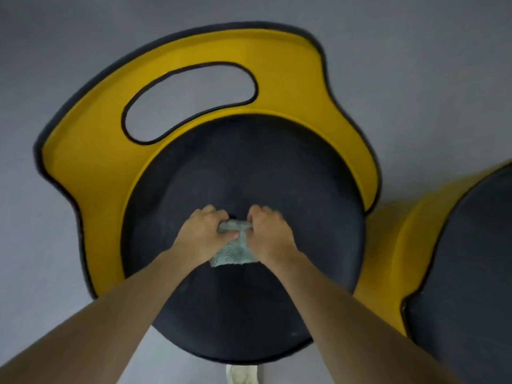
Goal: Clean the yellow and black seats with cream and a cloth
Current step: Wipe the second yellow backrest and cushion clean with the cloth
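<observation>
A yellow chair with black piping has a round black seat cushion and a curved yellow backrest with an oval cut-out. Over the middle of the cushion my left hand and my right hand both grip a pale green cloth. The fingers of both hands are curled around its bunched upper part. The cloth's lower edge hangs out between my wrists above the cushion. No cream is in view.
A second yellow and black seat stands close at the right, partly cut off by the frame edge. Grey floor surrounds both chairs. A pale shoe shows at the bottom edge under the cushion.
</observation>
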`<state>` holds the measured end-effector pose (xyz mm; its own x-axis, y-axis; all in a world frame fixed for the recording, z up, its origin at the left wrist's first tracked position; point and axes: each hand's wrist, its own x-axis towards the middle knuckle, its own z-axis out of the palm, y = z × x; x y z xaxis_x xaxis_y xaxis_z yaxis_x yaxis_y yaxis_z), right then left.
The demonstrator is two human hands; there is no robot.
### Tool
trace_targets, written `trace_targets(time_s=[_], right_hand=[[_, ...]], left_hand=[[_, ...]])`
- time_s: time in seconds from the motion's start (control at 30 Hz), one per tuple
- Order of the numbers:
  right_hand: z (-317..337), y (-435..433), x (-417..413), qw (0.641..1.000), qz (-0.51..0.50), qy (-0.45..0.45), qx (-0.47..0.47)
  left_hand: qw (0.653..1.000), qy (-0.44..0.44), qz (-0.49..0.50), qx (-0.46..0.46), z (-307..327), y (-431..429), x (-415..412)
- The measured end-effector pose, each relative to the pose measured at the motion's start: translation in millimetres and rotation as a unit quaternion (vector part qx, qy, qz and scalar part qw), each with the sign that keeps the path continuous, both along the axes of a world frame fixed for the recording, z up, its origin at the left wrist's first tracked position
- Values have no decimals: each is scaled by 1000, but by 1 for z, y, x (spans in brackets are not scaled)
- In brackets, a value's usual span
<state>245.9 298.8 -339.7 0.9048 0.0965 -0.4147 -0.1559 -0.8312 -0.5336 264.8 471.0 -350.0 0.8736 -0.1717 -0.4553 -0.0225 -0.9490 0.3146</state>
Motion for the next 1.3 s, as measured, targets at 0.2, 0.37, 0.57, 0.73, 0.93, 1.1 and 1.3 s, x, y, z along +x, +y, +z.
trace_targets(time_s=[0.2, 0.37, 0.57, 0.73, 0.93, 1.1, 1.3], right_hand=[[59, -100, -104, 985, -101, 107, 90], [128, -225, -195, 968, -220, 92, 80], [206, -394, -296, 904, -396, 28, 158], [260, -524, -360, 851, -490, -78, 171], [297, -679, -404, 809, -542, -177, 147], [306, -782, -404, 806, -550, -181, 123], [276, -831, -369, 862, -492, -112, 56]], left_hand=[[983, 145, -52, -97, 80, -75, -58], [964, 165, -125, -165, 148, -210, -104], [926, 222, -147, -269, 223, -421, -172], [897, 206, -209, -330, 270, -574, -229], [865, 210, -197, -410, 305, -728, -282], [837, 310, -26, -450, 306, -817, -314], [814, 344, 99, -457, 284, -853, -316]])
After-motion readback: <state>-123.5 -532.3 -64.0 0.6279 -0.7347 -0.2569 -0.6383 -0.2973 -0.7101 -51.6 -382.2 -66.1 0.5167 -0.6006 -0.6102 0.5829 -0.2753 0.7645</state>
